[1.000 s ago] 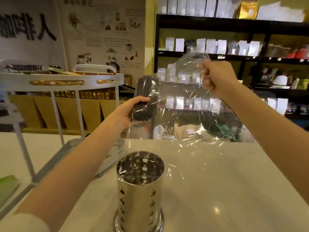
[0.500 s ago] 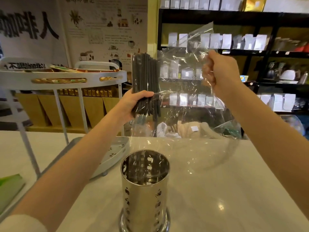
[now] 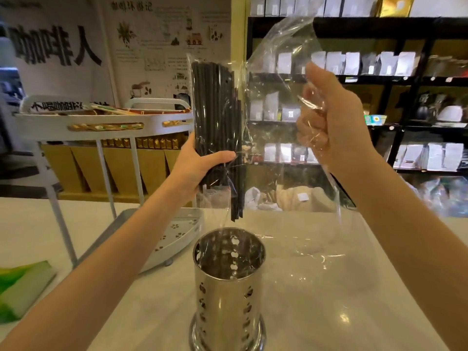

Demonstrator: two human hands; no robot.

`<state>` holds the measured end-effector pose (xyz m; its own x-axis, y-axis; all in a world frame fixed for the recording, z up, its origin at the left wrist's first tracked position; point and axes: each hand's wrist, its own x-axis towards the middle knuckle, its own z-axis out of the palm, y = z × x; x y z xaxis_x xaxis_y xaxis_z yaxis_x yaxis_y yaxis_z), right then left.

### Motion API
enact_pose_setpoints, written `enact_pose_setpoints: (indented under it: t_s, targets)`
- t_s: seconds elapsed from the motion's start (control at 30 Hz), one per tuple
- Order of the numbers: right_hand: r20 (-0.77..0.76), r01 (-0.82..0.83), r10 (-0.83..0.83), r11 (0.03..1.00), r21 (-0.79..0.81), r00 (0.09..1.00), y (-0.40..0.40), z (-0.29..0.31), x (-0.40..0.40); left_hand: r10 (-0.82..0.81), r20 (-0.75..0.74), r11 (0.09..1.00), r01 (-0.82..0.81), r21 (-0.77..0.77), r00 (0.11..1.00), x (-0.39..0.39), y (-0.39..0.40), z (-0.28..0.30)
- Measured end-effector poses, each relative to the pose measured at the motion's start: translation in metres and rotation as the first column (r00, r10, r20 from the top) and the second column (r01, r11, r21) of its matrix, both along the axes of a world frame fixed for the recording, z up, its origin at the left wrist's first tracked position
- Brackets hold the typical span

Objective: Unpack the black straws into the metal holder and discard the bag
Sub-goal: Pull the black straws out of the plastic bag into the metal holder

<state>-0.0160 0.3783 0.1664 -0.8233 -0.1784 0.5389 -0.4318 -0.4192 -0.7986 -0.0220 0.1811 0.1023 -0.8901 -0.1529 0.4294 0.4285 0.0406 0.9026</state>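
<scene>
My left hand grips a bundle of black straws, held upright above the perforated metal holder. Several straws hang lower, their tips just over the holder's rim. A clear plastic bag still wraps part of the bundle and spreads to the right. My right hand is shut on a bunched part of that bag, to the right of the straws at about the same height. The bag's loose lower end drapes down towards the holder's mouth. The holder stands on the white counter.
A white two-tier rack stands at the left on the counter, its lower tray close to the holder. A green and white packet lies at the left edge. Dark shelves with white pouches fill the back right.
Both hands have risen, lifting the straw bundle upright and higher above the holder. Several straws have slid lower out of the bundle. My right hand pulled the bag up and to the right.
</scene>
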Motion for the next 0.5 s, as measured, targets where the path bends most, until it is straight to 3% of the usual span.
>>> enact_pose_setpoints:
  t_s: [0.17,0.5]
  targets:
    - [-0.165,0.070,-0.056,0.995,0.075,0.985,0.012,-0.005,0.007,-0.064,-0.031,0.998,0.064,-0.001,0.997,0.014,-0.004,0.007]
    - [-0.188,0.114,-0.110,0.993,0.014,0.976,0.025,-0.007,0.005,-0.182,-0.101,0.981,0.187,0.045,0.978,0.018,-0.002,0.014]
